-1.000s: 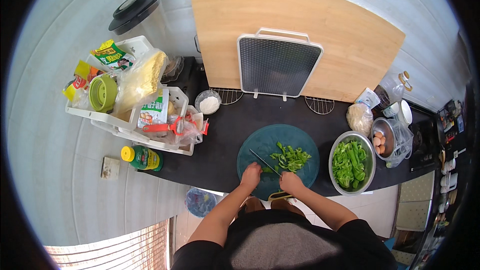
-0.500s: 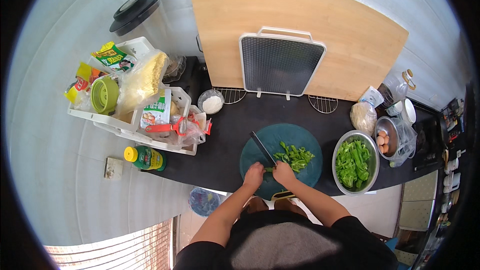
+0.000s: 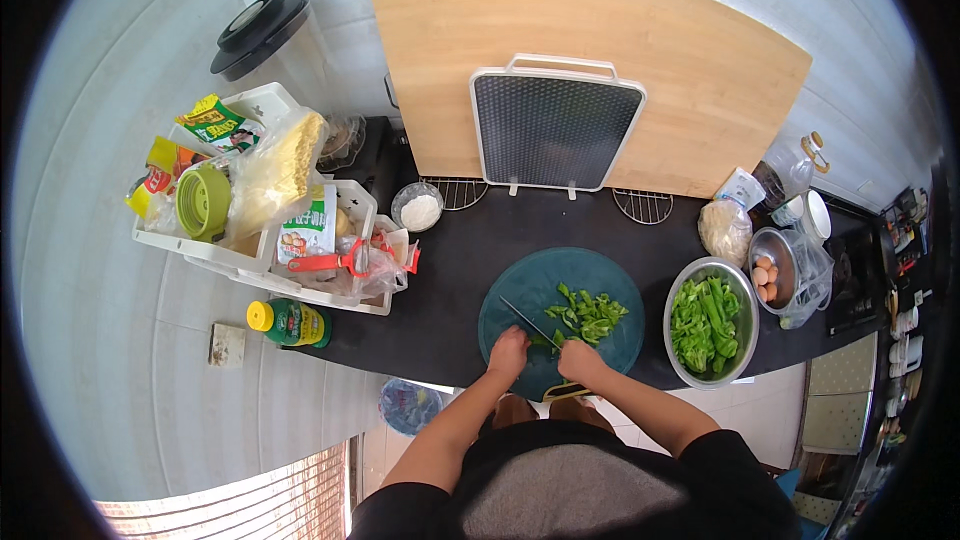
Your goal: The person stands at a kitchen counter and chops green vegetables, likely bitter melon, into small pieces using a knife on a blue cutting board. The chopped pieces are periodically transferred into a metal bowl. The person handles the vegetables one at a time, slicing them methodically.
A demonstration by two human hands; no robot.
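Note:
A round dark-green cutting board (image 3: pixel 530 275) lies at the counter's front edge. My right hand (image 3: pixel 580 361) is closed round the handle of a kitchen knife (image 3: pixel 527 319), its thin blade slanting up and to the left over the board. Beside it, my left hand (image 3: pixel 508 353) has its fingers bent over a green pepper piece (image 3: pixel 539 340), mostly hidden under the fingers and blade. Chopped green pepper (image 3: pixel 592 316) sits in a loose heap right of the blade. Farther right, a steel bowl (image 3: pixel 752 342) holds larger lengths of green pepper (image 3: pixel 708 325).
Eggs (image 3: pixel 764 277) rest in a smaller metal bowl beside a plastic bag. White baskets (image 3: pixel 250 262) with packets and noodles stand left, near a green bottle (image 3: pixel 300 323) and a glass bowl of white powder (image 3: pixel 421 211). Boards (image 3: pixel 558 130) lean on the wall behind.
The knife blade has turned from broad and dark to a thin edge-on line, its tip a little lower. My right hand has shifted slightly right and down; the left stays at the pepper.

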